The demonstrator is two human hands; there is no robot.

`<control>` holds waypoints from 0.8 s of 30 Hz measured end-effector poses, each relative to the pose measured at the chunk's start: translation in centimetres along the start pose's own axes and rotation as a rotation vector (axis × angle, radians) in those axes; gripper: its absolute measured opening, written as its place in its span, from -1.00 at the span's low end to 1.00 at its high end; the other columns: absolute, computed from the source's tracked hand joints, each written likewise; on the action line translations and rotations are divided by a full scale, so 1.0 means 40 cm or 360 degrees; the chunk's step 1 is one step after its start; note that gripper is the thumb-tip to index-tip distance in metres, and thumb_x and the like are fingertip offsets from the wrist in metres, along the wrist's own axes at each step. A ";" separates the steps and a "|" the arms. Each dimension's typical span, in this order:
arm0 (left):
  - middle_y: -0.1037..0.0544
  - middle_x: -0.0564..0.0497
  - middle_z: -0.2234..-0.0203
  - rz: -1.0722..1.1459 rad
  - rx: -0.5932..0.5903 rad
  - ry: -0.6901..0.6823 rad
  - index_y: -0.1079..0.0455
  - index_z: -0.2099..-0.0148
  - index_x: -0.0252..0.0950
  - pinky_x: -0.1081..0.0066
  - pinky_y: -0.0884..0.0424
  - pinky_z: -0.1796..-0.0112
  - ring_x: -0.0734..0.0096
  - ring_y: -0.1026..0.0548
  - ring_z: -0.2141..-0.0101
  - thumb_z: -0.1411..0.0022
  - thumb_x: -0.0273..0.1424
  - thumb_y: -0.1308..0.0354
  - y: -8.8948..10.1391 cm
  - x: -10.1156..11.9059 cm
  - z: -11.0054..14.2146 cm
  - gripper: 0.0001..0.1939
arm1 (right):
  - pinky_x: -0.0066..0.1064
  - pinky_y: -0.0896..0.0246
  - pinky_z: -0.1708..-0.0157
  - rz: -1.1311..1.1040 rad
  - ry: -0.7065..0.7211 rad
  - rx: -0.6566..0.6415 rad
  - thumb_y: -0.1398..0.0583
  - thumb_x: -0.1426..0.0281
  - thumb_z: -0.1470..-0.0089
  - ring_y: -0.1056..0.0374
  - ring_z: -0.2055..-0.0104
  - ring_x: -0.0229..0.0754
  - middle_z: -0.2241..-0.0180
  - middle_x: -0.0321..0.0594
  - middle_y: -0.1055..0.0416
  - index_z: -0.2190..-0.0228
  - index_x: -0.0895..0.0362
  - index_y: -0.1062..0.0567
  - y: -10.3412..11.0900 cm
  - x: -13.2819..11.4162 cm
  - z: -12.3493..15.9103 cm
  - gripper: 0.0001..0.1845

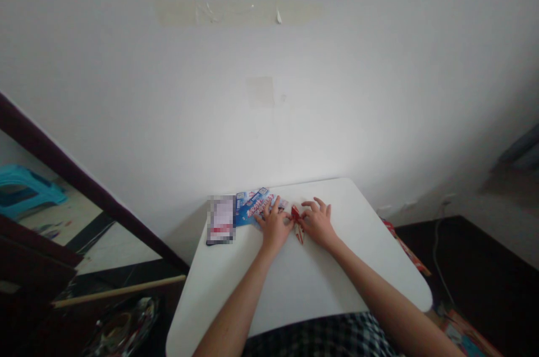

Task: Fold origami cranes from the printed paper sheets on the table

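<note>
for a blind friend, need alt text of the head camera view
A left hand and a right hand lie on a white table, either side of a small red-and-white piece; blue printed packets and a blurred package sit to the left, by a white wall.

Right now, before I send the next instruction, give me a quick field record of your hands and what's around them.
Left hand: fingers at the small red-and-white item
Right hand: fingers at the same item, from the other side
Grip: cannot tell if either hand holds it
Beside left hand: blue printed cards, overlapping
Past the cards: dark packet, label blurred
Surface: white table
</note>
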State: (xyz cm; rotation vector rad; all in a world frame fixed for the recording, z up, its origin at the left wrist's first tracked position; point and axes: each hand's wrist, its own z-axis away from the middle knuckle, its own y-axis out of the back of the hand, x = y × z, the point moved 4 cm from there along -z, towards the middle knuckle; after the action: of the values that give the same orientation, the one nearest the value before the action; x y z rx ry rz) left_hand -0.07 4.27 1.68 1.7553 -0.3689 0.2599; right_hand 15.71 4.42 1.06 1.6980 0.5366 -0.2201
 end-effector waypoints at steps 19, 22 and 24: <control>-0.22 0.25 -0.37 0.0084 -0.0012 -0.0029 -0.61 0.23 0.07 -0.54 0.18 -0.19 -0.13 -0.10 -0.33 -0.21 -0.19 -0.28 0.005 -0.010 0.014 -0.90 | 0.37 0.30 -0.29 0.0015 -0.0059 0.0061 -0.21 0.22 -0.22 0.11 -0.39 0.18 -0.17 -0.12 -0.32 0.15 0.01 -0.55 -0.002 0.001 0.011 -0.79; -0.24 0.25 -0.36 0.0073 -0.0010 -0.0004 -0.62 0.23 0.07 -0.55 0.18 -0.19 -0.12 -0.11 -0.32 -0.21 -0.18 -0.28 0.008 -0.010 0.013 -0.90 | 0.34 0.25 -0.29 -0.0006 -0.0055 0.0097 -0.21 0.23 -0.22 0.06 -0.37 0.15 -0.14 -0.11 -0.35 0.11 0.00 -0.53 0.002 0.000 0.013 -0.77; -0.25 0.24 -0.36 0.0058 -0.0012 -0.0010 -0.61 0.21 0.08 -0.54 0.18 -0.19 -0.12 -0.11 -0.33 -0.21 -0.18 -0.28 0.011 -0.008 0.012 -0.89 | 0.32 0.23 -0.28 -0.0041 -0.0056 0.0130 -0.23 0.23 -0.20 0.03 -0.35 0.14 -0.12 -0.14 -0.37 0.14 -0.03 -0.55 0.006 0.000 0.014 -0.80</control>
State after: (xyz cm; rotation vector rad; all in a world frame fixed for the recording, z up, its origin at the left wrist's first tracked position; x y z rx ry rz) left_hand -0.54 3.75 1.88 1.7439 -0.4060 0.2787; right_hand 15.91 3.83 1.15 1.7638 0.5295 -0.2931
